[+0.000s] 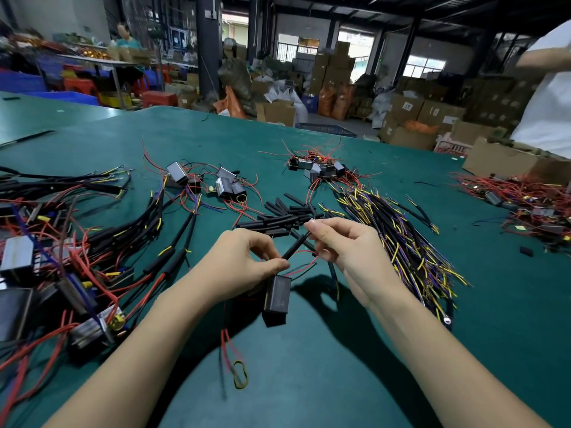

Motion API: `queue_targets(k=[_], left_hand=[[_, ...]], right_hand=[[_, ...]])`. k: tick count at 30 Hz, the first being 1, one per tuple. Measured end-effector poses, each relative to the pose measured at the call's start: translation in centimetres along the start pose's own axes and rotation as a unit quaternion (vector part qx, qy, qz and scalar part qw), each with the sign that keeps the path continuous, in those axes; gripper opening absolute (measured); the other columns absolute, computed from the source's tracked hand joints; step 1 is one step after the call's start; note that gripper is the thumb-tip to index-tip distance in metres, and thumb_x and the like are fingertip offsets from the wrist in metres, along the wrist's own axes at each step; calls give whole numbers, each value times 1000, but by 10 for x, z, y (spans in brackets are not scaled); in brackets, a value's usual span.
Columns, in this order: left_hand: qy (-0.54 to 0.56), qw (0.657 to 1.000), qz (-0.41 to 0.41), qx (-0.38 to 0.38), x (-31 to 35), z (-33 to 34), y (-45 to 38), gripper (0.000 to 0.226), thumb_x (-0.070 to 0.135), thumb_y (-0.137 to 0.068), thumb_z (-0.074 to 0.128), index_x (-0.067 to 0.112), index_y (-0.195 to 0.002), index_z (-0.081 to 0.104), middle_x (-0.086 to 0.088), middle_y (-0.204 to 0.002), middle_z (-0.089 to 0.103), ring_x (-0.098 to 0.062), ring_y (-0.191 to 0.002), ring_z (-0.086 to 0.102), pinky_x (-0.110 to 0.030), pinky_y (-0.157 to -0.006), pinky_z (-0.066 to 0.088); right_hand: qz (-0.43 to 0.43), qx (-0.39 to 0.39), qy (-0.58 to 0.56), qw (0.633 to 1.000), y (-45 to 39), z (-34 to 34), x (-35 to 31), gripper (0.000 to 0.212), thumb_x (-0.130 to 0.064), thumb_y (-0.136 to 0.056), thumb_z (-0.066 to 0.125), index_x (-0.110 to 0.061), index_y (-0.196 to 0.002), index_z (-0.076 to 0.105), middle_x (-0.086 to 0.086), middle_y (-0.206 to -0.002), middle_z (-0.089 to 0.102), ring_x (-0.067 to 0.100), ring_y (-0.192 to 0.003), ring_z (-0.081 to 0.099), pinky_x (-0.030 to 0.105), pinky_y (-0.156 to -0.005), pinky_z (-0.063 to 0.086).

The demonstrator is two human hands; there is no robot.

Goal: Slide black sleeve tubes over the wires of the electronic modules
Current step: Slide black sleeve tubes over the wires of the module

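Observation:
A black box-shaped module [277,296] hangs just above the green table [355,366] below my hands. My left hand [244,261] pinches the lower end of a black sleeve tube [295,246], where the module's thin red and black wires come out. My right hand [343,242] pinches the tube's upper end and wire tips between thumb and forefinger. The tube slants up to the right between both hands. A pile of loose black sleeve tubes [279,216] lies just beyond my hands.
Sleeved modules with wires [77,257] are heaped at the left. A bundle of yellow, purple and black wires [401,242] lies at the right. More modules [315,166] sit farther back. A cardboard box [506,163] and a person in white [547,103] are far right.

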State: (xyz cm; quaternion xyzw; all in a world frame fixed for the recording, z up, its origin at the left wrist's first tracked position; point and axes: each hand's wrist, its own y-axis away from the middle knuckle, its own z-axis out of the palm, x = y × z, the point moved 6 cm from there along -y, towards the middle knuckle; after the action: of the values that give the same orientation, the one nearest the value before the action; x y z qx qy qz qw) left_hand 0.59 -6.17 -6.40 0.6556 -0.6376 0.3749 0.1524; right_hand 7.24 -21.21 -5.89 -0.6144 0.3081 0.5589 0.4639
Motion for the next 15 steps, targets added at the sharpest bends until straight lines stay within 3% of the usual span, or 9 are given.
queue_targets(k=[4,7,10,13,15], left_hand=[[24,999,7,-26,5,-2,0,10,31,-75,78,31,-79,69,13,-78,69,6,-79,60,-2,-66,37],[98,995,16,-27,9,3,-1,28,32,-75,77,27,-100,67,10,-88,70,2,-84,64,-12,-77,46],[108,993,9,-49,10,15,-1,8,22,-77,75,22,-83,70,6,-79,72,-4,-73,62,-27,-75,51],[93,995,3,-44,6,18,-1,20,25,-76,75,39,-69,63,12,-60,59,-6,-59,48,-26,-60,44],[110,993,-15,-51,3,19,-1,14,29,-72,76,35,-71,63,10,-61,61,-15,-58,53,-28,-61,44]], right_hand=[[-16,8,-13,1000,1,3,-3,12,-9,-85,68,-8,-72,69,-3,-57,58,9,-52,47,18,-51,37],[-41,-9,7,999,4,12,-8,13,-7,-85,66,-9,-73,69,0,-56,58,12,-50,45,17,-50,38],[-68,-23,24,997,7,22,-14,12,-6,-85,67,-8,-73,69,0,-54,58,7,-46,46,15,-49,39],[-76,-70,36,994,11,34,-18,9,-8,-84,69,-9,-75,70,1,-57,59,6,-47,48,15,-50,41],[-67,-105,38,991,6,34,-24,11,-19,-83,69,-9,-79,72,0,-61,63,8,-50,49,14,-50,41]])
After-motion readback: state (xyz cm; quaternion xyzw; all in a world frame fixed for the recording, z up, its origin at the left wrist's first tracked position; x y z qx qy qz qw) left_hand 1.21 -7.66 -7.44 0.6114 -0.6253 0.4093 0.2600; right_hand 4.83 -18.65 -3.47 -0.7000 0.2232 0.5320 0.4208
